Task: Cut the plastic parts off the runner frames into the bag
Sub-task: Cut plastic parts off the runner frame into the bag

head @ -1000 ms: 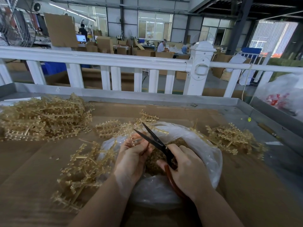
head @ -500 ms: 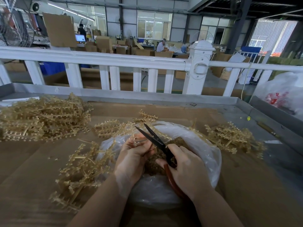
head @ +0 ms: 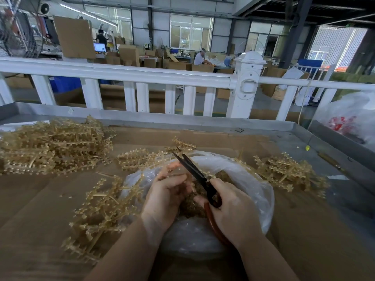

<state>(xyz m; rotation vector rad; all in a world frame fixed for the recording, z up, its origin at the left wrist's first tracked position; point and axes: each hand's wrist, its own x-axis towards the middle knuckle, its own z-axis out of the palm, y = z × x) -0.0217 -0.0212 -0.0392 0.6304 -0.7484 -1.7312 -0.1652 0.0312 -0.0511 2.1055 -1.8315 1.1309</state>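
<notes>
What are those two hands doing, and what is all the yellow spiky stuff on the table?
The picture comes from a camera worn on a person's head, looking down at their own hands. The right hand holds scissors with the blades slightly apart. The left hand holds a thin yellowish plastic frame at the blades. Below them lies a clear plastic bag with small cut pieces inside. The spiky stuff is more plastic frames: a big pile at the far left, some at the near left and some on the right. Behind the table stands a white fence.

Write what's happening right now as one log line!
step: cutting | left hand: holds runner frame | right hand: grips scissors, blades slightly open | over bag
</notes>
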